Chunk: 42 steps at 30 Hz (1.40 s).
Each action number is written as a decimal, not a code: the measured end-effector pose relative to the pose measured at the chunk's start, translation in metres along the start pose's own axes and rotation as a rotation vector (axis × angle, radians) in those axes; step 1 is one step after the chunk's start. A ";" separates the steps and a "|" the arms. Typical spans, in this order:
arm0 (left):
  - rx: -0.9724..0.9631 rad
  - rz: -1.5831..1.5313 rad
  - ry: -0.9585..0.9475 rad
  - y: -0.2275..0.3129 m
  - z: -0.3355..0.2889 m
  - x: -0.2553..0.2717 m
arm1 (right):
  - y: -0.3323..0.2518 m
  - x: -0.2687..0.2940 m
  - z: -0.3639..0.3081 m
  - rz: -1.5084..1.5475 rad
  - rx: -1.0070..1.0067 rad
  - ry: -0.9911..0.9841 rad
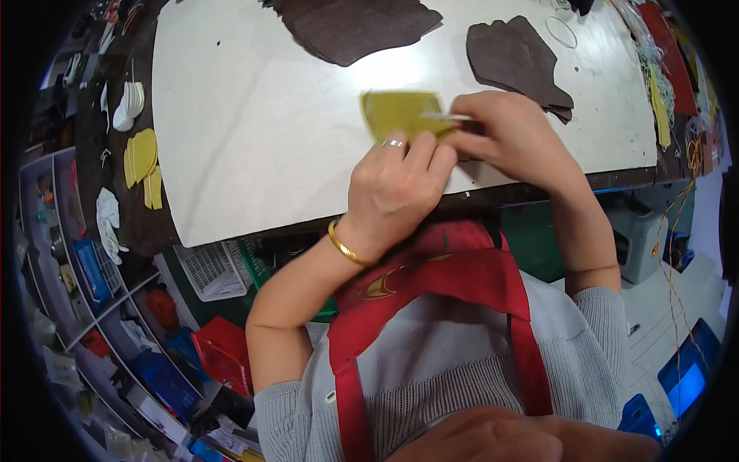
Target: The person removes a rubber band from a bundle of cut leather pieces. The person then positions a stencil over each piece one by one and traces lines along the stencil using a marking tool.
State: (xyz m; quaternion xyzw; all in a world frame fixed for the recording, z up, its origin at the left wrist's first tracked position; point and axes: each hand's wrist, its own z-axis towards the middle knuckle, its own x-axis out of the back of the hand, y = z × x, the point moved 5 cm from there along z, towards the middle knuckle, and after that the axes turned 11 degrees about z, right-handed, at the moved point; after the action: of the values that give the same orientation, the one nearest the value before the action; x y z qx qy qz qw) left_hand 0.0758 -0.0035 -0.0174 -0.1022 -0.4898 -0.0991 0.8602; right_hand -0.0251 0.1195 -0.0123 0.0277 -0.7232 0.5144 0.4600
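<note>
My left hand, with a ring on one finger and a gold bangle at the wrist, holds the lower edge of a yellow-green flat piece. The piece is blurred, and its material is unclear. My right hand comes in from the right and is closed around a thin pale tool. The tool's tip lies over the right part of the yellow piece; its exact kind cannot be made out. Both hands are close together above the near edge of the white tabletop.
Dark brown cut pieces lie in a large stack at the far side and a smaller stack at far right. Yellow pieces and a white glove sit along the left edge. Shelves stand lower left; orange cords hang right.
</note>
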 end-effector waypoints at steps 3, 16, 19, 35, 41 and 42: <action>0.023 -0.024 0.137 -0.031 0.022 -0.003 | 0.036 0.038 -0.021 0.341 -0.354 0.144; 0.074 -0.193 -0.082 -0.027 -0.037 0.015 | 0.013 0.022 -0.022 0.435 -0.160 0.266; 0.143 -0.230 0.016 -0.029 -0.048 0.013 | 0.007 0.001 -0.006 0.365 -0.172 0.114; 0.035 0.053 -0.173 -0.017 -0.031 0.015 | 0.021 0.005 0.000 0.270 -0.166 0.027; -0.080 0.138 -0.239 -0.008 -0.020 0.015 | 0.023 0.008 -0.022 0.160 -0.157 0.109; -0.106 0.152 -0.241 -0.005 -0.020 0.015 | 0.019 0.007 -0.026 0.051 -0.103 0.156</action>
State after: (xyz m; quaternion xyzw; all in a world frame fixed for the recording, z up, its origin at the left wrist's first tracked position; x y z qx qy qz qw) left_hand 0.0979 -0.0150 -0.0141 -0.1953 -0.5744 -0.0466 0.7935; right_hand -0.0222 0.1512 -0.0195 -0.0544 -0.7111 0.4887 0.5025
